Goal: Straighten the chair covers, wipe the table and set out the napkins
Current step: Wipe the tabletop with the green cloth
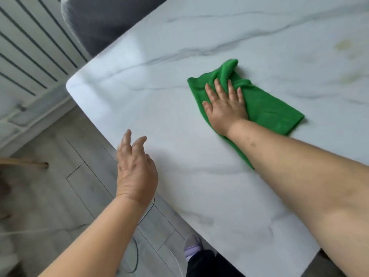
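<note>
Mid-wipe: pressing green cloth (267, 110) flat on the table (179, 47) with right hand (225, 104), fingers spread straight; hovering left hand (135, 168), loose and empty, over near edge. Yet to reach yellowish marks (343, 46) far right; no napkins visible

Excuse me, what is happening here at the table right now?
A person is wiping a white marble-look table with a green cloth. The right hand presses flat on the cloth, fingers spread. The left hand holds nothing and hangs relaxed over the near table edge. Faint yellowish marks show on the far right of the tabletop. A grey chair stands at the far side. No napkins are in view.
</note>
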`<state>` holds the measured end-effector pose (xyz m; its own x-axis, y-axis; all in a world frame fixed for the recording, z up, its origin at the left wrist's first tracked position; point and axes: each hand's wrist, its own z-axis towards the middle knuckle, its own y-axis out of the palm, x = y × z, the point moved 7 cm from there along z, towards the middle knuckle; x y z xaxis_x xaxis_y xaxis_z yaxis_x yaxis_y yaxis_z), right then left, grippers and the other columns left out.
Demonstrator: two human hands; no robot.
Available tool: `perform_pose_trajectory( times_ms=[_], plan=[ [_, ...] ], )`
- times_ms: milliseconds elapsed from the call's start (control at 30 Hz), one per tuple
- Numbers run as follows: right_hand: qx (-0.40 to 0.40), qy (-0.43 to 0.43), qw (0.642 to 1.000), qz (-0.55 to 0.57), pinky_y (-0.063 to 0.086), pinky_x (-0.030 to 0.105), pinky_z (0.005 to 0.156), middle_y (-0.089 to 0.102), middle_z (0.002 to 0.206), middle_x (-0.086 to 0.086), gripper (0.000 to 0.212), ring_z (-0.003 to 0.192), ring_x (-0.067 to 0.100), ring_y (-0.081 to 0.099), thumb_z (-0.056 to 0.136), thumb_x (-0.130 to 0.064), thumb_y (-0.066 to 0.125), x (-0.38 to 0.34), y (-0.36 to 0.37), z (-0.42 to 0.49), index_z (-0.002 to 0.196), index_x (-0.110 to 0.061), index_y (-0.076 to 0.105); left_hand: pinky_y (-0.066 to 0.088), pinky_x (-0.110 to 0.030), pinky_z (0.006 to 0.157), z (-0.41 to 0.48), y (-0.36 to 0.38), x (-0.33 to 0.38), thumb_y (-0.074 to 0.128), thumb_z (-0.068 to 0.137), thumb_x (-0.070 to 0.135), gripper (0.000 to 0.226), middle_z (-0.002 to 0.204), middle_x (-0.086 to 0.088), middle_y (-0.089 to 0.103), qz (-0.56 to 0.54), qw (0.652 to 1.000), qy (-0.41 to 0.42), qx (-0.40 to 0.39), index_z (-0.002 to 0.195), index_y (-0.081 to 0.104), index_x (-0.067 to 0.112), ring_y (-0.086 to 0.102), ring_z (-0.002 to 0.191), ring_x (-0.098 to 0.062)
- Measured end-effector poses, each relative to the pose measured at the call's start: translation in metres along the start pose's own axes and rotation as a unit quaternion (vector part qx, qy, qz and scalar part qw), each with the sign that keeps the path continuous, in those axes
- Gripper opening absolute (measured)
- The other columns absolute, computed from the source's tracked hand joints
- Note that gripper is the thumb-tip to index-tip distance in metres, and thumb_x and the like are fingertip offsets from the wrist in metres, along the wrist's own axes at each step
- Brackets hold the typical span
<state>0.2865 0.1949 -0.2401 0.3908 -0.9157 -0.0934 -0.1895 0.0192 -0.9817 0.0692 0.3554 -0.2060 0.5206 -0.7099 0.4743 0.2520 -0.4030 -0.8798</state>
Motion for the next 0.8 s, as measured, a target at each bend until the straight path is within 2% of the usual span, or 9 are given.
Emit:
perform_pose_trajectory(
  times_ms=[133, 233, 333, 400, 500, 600, 667, 733, 800],
  plan=[
    [-0.037, -0.156, 0.987, -0.004, -0.012, 0.048, 0.118, -0.009, 0.163, -0.005, 0.057, 0.149, 0.025, -0.014, 0.101, -0.05, 0.014, -0.103, 0.011, -0.013, 0.154, -0.035, 0.0, 0.018, -0.036, 0.114, -0.03, -0.005, -0.026, 0.039, 0.093, 0.002, 0.045, 0.158, -0.007, 0.013, -0.009, 0.999, -0.025, 0.019, 0.137, 0.042, 0.012, 0.011, 0.143, -0.026],
    [-0.059, -0.256, 0.965, -0.012, -0.012, 0.047, 0.118, -0.008, 0.163, -0.006, 0.057, 0.149, 0.024, -0.015, 0.101, -0.051, 0.016, -0.143, 0.029, -0.067, 0.154, -0.036, 0.003, 0.017, -0.036, 0.114, -0.05, -0.01, -0.041, 0.04, 0.091, 0.001, 0.046, 0.157, -0.01, 0.016, -0.009, 0.999, -0.039, 0.03, 0.136, 0.043, 0.009, 0.014, 0.142, -0.028],
    [-0.072, -0.333, 0.94, -0.003, -0.009, 0.045, 0.119, 0.004, 0.163, -0.006, 0.059, 0.15, 0.026, -0.005, 0.097, -0.053, 0.016, -0.127, 0.043, -0.149, 0.153, -0.036, 0.015, 0.019, -0.036, 0.114, -0.059, -0.014, -0.042, 0.04, 0.092, 0.002, 0.046, 0.157, -0.009, 0.014, -0.021, 0.998, -0.053, 0.034, 0.137, 0.042, 0.01, 0.013, 0.143, -0.027],
    [-0.07, -0.361, 0.93, -0.003, 0.002, 0.046, 0.118, 0.022, 0.16, -0.004, 0.057, 0.149, 0.028, 0.012, 0.096, -0.053, 0.024, -0.084, 0.049, -0.2, 0.15, -0.034, 0.032, 0.02, -0.037, 0.113, -0.066, -0.013, -0.036, 0.039, 0.093, 0.003, 0.045, 0.157, -0.008, 0.014, -0.038, 0.997, -0.062, 0.037, 0.137, 0.042, 0.011, 0.012, 0.143, -0.025],
    [-0.052, -0.308, 0.949, -0.029, 0.006, 0.044, 0.118, 0.025, 0.159, -0.006, 0.056, 0.148, 0.025, 0.014, 0.097, -0.053, 0.025, 0.013, 0.043, -0.208, 0.15, -0.035, 0.029, 0.022, -0.034, 0.111, -0.079, -0.005, -0.019, 0.038, 0.093, 0.003, 0.044, 0.157, -0.005, 0.014, -0.059, 0.996, -0.063, 0.033, 0.136, 0.042, 0.014, 0.012, 0.143, -0.021],
    [-0.023, -0.145, 0.989, -0.035, -0.003, 0.043, 0.119, 0.007, 0.163, -0.006, 0.063, 0.15, 0.027, 0.003, 0.092, -0.058, 0.011, 0.095, 0.017, -0.149, 0.152, -0.038, 0.007, 0.023, -0.03, 0.109, -0.088, 0.008, 0.002, 0.037, 0.095, 0.002, 0.046, 0.158, -0.003, 0.012, -0.057, 0.996, -0.058, 0.025, 0.138, 0.04, 0.015, 0.01, 0.144, -0.02],
    [-0.008, -0.043, 0.999, -0.02, -0.006, 0.046, 0.119, -0.003, 0.164, -0.005, 0.064, 0.15, 0.026, -0.005, 0.094, -0.057, 0.01, 0.118, 0.004, -0.11, 0.154, -0.036, 0.003, 0.021, -0.033, 0.112, -0.097, 0.022, 0.02, 0.035, 0.095, 0.002, 0.048, 0.158, -0.003, 0.011, -0.053, 0.997, -0.059, 0.02, 0.141, 0.036, 0.015, 0.007, 0.145, -0.02],
    [-0.012, -0.038, 0.999, -0.019, -0.009, 0.048, 0.119, -0.008, 0.164, -0.003, 0.061, 0.149, 0.028, -0.01, 0.099, -0.052, 0.014, 0.101, 0.005, -0.095, 0.155, -0.032, 0.0, 0.019, -0.036, 0.115, -0.112, 0.031, 0.032, 0.034, 0.095, 0.002, 0.051, 0.158, -0.002, 0.011, -0.047, 0.995, -0.084, 0.028, 0.145, 0.032, 0.016, 0.006, 0.145, -0.02],
    [-0.041, -0.124, 0.991, -0.03, -0.011, 0.049, 0.118, -0.012, 0.163, -0.001, 0.061, 0.149, 0.029, -0.014, 0.1, -0.052, 0.015, 0.065, 0.016, -0.113, 0.155, -0.03, -0.003, 0.018, -0.037, 0.116, -0.131, 0.035, 0.039, 0.033, 0.095, 0.002, 0.053, 0.158, -0.003, 0.012, -0.044, 0.99, -0.12, 0.055, 0.146, 0.029, 0.015, 0.008, 0.145, -0.022]
  ],
)
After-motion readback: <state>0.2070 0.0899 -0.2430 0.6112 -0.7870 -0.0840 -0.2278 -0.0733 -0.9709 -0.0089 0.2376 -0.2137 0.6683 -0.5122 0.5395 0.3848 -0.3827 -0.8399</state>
